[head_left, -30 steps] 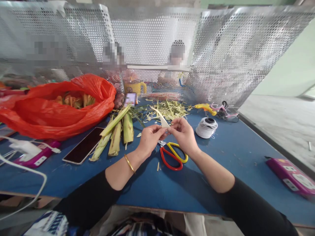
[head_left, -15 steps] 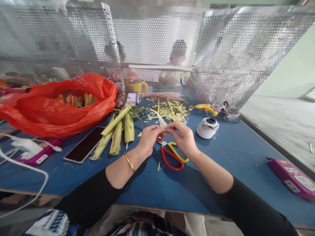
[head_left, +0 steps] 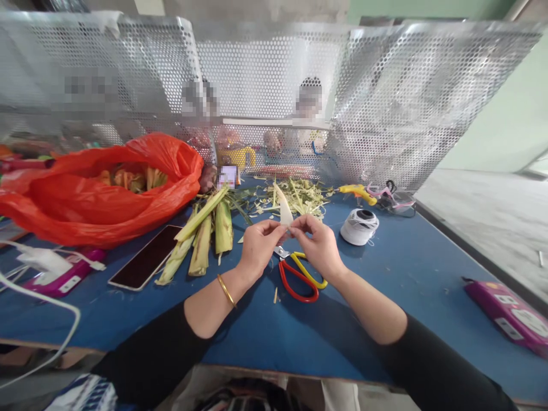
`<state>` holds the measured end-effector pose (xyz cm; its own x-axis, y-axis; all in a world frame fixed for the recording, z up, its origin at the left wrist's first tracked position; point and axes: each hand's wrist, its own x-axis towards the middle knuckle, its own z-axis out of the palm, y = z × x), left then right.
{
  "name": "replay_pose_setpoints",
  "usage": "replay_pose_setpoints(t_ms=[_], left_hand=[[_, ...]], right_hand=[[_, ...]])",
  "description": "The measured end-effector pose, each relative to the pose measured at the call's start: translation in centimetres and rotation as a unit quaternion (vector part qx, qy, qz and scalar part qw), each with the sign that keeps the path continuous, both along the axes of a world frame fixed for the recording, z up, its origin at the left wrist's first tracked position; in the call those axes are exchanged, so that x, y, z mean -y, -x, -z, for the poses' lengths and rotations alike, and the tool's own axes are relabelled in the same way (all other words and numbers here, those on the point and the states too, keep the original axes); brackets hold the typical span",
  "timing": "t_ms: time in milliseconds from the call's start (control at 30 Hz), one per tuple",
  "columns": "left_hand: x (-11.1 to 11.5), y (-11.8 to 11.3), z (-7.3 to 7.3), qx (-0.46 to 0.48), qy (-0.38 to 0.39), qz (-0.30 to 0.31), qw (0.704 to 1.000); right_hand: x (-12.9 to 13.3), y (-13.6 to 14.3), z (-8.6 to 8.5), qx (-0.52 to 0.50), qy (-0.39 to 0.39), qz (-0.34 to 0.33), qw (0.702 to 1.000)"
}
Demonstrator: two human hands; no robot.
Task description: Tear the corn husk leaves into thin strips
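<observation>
Pinched between the fingertips of my left hand (head_left: 258,246) and my right hand (head_left: 317,244) is a pale, pointed piece of corn husk (head_left: 285,210). Its narrow tip points up and away from me, and its lower end is hidden by my fingers. Both hands are closed and nearly touch each other above the table. Just below them lie scissors (head_left: 298,291) with one red and one yellow handle; my left hand covers part of the blades. A small pale scrap (head_left: 275,295) rests beside the red handle.
Green corn husks (head_left: 200,245) and a phone (head_left: 145,260) lie left, near a red plastic bag (head_left: 171,165). Shredded trimmings (head_left: 303,197) are behind my hands. White thread spool (head_left: 359,227), yellow glue gun (head_left: 358,193) and purple power strip (head_left: 507,314) are right. A perforated metal screen (head_left: 265,74) stands behind.
The husk piece has turned more upright, its tip swinging to the right. Both hands still pinch its lower end. The view has tilted slightly upward.
</observation>
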<state>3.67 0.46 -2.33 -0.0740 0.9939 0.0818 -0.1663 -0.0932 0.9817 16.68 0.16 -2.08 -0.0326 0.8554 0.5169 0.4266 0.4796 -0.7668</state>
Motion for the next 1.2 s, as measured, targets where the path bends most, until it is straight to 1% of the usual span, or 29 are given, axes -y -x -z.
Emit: replay_pose_setpoints(t_ms=[133,267,500,700,833,933,1067,1200], left_hand=[[-0.13,0.0,0.27,-0.024,-0.012,-0.002,1.0],[-0.24,-0.04,0.48,-0.024,-0.015,0.006,1.0],[0.1,-0.08,-0.05,-0.008,-0.009,0.02,1.0],[-0.06,0.0,-0.11,-0.003,0.017,0.036,0.999],[-0.24,0.13,-0.22,0.018,0.043,0.041,0.998],[-0.39,0.31,-0.36,0.053,0.069,0.049,0.995],[-0.52,0.55,-0.35,0.096,0.112,0.075,0.986],[-0.43,0.57,-0.3,0.107,0.126,0.078,0.983]], right_hand=[[0.07,0.03,0.01,-0.006,0.004,0.001,1.0],[0.04,0.06,0.01,-0.012,0.003,0.002,1.0],[-0.2,-0.24,0.01,0.001,0.015,-0.007,1.0],[-0.55,-0.49,0.12,-0.01,0.027,-0.003,1.0],[-0.58,-0.48,0.11,-0.028,0.029,-0.028,0.999],[-0.56,-0.55,0.05,-0.019,0.012,-0.042,0.999],[-0.51,-0.65,-0.04,0.005,-0.02,-0.034,0.999],[-0.41,-0.61,-0.13,0.016,-0.042,-0.025,0.999]])
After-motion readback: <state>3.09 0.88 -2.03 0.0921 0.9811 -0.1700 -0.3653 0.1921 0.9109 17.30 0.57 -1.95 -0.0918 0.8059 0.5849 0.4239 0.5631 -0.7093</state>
